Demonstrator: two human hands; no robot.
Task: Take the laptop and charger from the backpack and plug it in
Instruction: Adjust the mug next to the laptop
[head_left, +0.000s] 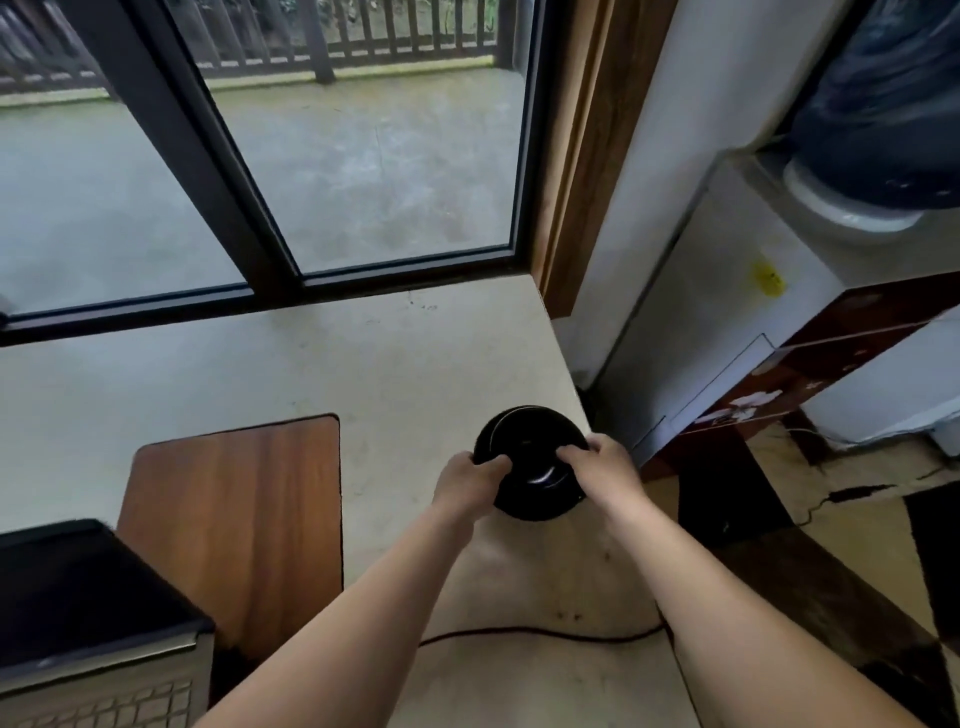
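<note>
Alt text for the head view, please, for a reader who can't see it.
Both hands, left hand and right hand, grip a round black object at the right edge of a pale table by a window. An open laptop sits lower left; a dark cable crosses the table.

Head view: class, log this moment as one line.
hands: left hand and right hand grip round black disc-shaped object | place: pale table's right edge | open silver laptop: lower left

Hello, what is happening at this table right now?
A person holds a round black object with both hands, the left hand and the right hand gripping its sides, near the right edge of the pale table. What it is I cannot tell. An open laptop stands at the lower left, and a dark cable lies across the table near the person.
</note>
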